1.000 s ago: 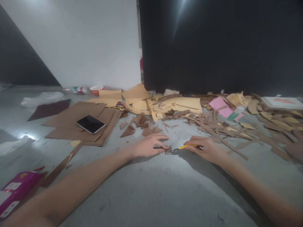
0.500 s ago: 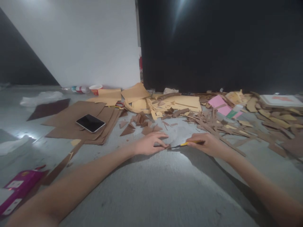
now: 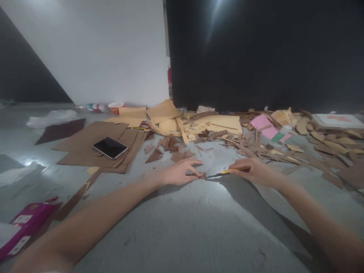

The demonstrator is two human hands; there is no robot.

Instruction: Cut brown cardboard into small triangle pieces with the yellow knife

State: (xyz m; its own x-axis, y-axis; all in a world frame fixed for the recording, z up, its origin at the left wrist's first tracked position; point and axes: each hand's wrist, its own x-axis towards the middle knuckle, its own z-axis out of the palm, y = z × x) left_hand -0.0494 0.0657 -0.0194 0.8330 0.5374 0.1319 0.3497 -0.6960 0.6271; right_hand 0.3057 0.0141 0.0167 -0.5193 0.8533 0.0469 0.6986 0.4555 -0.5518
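My left hand [image 3: 182, 171] rests low over the grey surface with its fingers stretched out and apart. Its lower fingertip presses on a small brown scrap [image 3: 202, 176], mostly covered by that finger. Opposite it, my right hand [image 3: 253, 171] is closed round a yellow-and-black utility knife [image 3: 227, 171]. The knife's thin dark blade points left, its tip just right of the scrap. Whether the tip touches the scrap I cannot tell. Behind the left hand lie several loose brown cut pieces [image 3: 178, 156].
A phone [image 3: 110, 147] lies on brown sheets [image 3: 76, 138] at the left. A magenta power strip [image 3: 31, 218] is at the near left. Offcuts [image 3: 256, 146] are heaped at the back right beside a pink sheet [image 3: 264, 126]. A paper cup [image 3: 116, 107] stands by the white panel.
My right hand has shifted slightly right with the knife, drawing the blade tip a little away from the left fingertips. My left hand has barely moved.
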